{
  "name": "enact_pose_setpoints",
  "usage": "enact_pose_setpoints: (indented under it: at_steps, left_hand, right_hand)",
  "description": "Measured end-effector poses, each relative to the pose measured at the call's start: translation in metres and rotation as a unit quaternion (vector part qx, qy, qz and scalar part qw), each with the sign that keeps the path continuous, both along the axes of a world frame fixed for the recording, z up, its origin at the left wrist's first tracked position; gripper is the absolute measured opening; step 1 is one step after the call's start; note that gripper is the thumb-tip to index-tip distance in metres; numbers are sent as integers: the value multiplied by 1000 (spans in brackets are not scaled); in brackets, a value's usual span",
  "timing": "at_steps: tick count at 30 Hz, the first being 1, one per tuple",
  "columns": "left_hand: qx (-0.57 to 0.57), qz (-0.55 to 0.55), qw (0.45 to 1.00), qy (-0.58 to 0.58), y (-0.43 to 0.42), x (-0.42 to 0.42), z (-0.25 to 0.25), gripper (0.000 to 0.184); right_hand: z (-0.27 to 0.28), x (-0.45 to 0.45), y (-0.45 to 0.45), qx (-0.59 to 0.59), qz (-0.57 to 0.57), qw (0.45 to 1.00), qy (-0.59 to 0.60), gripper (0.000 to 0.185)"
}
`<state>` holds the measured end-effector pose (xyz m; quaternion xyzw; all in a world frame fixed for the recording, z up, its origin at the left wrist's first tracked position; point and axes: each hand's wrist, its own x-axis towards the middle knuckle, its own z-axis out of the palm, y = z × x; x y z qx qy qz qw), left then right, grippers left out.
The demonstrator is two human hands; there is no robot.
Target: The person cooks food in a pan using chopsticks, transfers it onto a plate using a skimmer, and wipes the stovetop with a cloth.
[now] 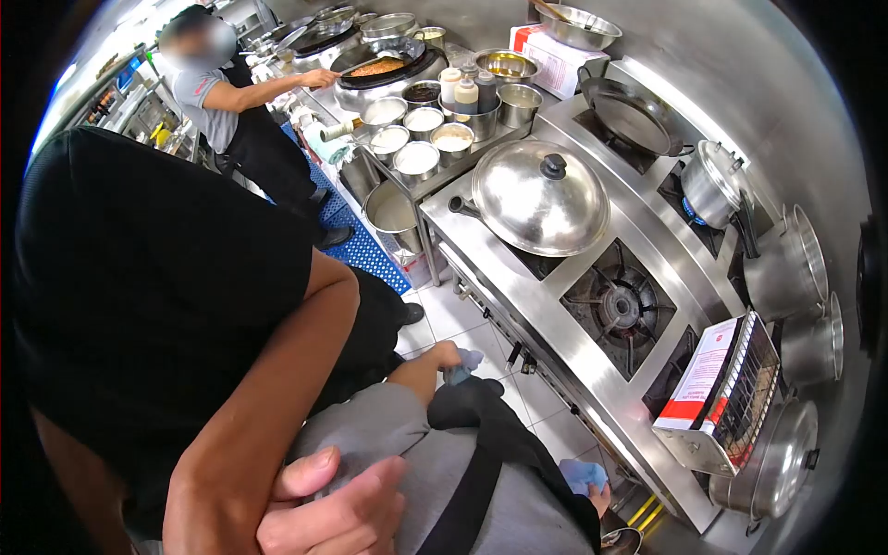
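Note:
Beyond my grey sleeve, my left hand (442, 355) is closed around a bunched blue cloth (462, 366), low over the floor. My right hand (599, 499) shows only in part at the lower edge, its fingers against another blue cloth (583, 475) beside the stove front. A person in a black shirt (166, 296) stands close on my left with a bent arm. Near that forearm, another hand (338, 513) with curled fingers lies in front of my grey shirt; it appears to be that person's.
Right is a steel stove (546, 301) with a lidded wok (541, 199), a bare burner (622, 307) and a pressure cooker (717, 180) over a blue flame. Several tubs (416, 159) stand farther back. Another person (245, 111) holds a pan over a wok burner.

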<state>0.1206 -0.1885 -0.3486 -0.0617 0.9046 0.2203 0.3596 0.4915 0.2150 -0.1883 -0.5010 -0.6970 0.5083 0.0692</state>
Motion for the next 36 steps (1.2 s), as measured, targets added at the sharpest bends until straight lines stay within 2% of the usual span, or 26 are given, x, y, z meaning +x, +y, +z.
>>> enact_pose_setpoints:
  at_steps: [1, 5, 10, 15, 16, 17, 18, 20, 21, 23, 24, 25, 26, 27, 28, 30, 31, 33, 34, 35, 36]
  left_hand:
    - [1, -7, 1000, -1, 11, 3, -1, 56]
    - [9, -17, 1000, 0, 24, 14, -1, 56]
    - [16, -24, 1000, 0, 25, 29, 3, 56]
    - [15, -40, 999, -6, 5, 41, 9, 57]
    - [15, -42, 999, -7, -1, 44, 6, 57]
    - [15, -43, 999, -5, -8, 46, 4, 57]
    - [15, -46, 999, -2, -14, 49, 1, 57]
    - [21, -68, 997, 5, -25, 54, 4, 57]
    - [33, -87, 996, 11, -27, 53, 10, 57]
    - [93, -119, 988, 7, -19, 51, 24, 57]
    - [174, -102, 979, -13, -9, 51, 28, 56]
    - [126, -183, 975, -16, 2, 48, 41, 53]
    - [120, -219, 968, -23, 20, 48, 76, 53]
    - [145, -234, 961, -36, 43, 52, 123, 49]
    - [173, -248, 952, -47, 65, 53, 147, 45]
    - [326, -197, 923, -54, 89, 44, 128, 36]
    - [385, -194, 900, -63, 119, 51, 193, 34]
    - [447, -232, 864, 17, 166, 34, 229, 30]
    - [473, -216, 853, 31, 195, 26, 255, 28]
    - [532, -197, 819, 84, 229, 29, 297, 25]
    - [475, -288, 807, 200, 261, 7, 319, 26]
  right_hand:
    - [14, -8, -7, -57, -16, 998, 28, 39]
    - [21, -14, -9, -66, 5, 997, 41, 36]
    - [-24, 4, 29, 51, 89, 995, 6, 30]
    - [28, -19, 16, 19, 72, 997, 21, 30]
    - [31, -21, 18, 16, 64, 998, 25, 31]
    - [10, -14, 33, 57, 99, 993, 42, 33]
    - [1, -16, 43, 48, 93, 993, 55, 33]
    - [20, -21, 33, 3, 80, 994, 72, 33]
    - [3, -16, 37, -40, 24, 991, 128, 34]
    - [-22, 0, 47, -104, -48, 985, 128, 34]
    - [-35, 5, 49, -145, -93, 970, 174, 33]
    - [-20, 4, 41, -171, -124, 958, 194, 32]
    - [-4, 2, 32, -195, -148, 945, 214, 30]
    - [-4, 7, 29, -199, -169, 937, 233, 30]
    - [-2, 13, 28, -199, -187, 928, 254, 29]
    - [6, 24, 27, -222, -246, 896, 296, 28]
    - [11, 29, 26, -251, -273, 867, 332, 28]
    - [31, 34, 27, -240, -318, 845, 358, 26]
    - [45, 33, 29, -236, -343, 827, 378, 24]
    - [62, 31, 31, -229, -354, 824, 379, 24]
    - [79, 28, 32, -220, -375, 805, 403, 20]
